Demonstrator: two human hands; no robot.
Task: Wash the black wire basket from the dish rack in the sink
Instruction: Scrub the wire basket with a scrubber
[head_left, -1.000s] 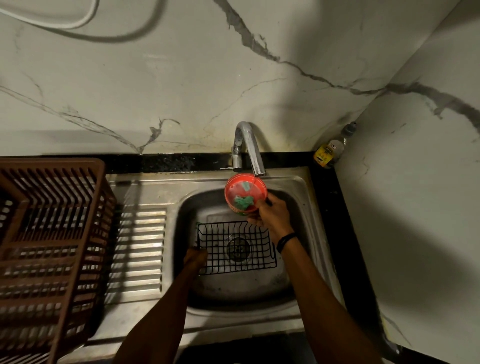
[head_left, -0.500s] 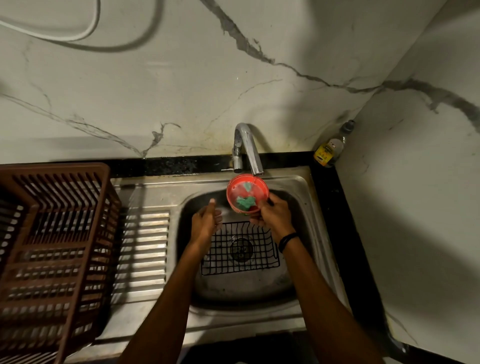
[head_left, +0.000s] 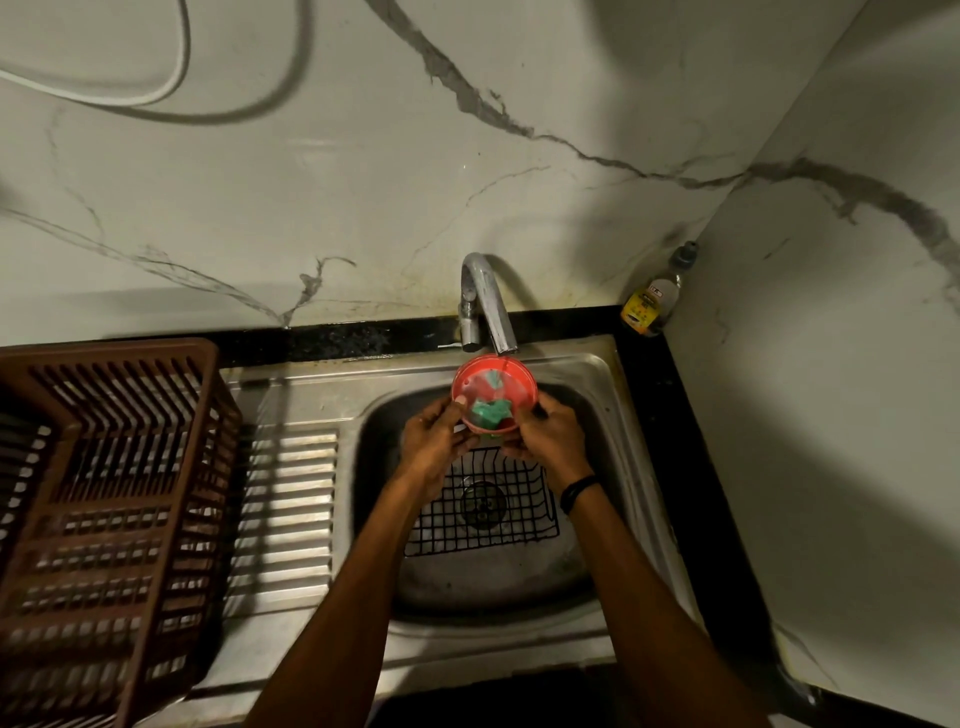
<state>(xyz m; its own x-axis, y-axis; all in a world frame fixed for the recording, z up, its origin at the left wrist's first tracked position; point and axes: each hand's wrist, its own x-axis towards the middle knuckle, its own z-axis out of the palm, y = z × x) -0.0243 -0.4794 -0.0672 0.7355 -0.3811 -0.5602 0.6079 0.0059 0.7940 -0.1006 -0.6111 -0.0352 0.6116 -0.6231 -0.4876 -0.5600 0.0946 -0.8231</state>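
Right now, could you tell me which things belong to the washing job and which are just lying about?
Job: black wire basket, stainless steel sink, curved chrome tap, red round bowl holding green scrub pad, gripped by left hand and right hand, brown plastic dish rack.
Lying about: yellow-labelled bottle, white wall cable.
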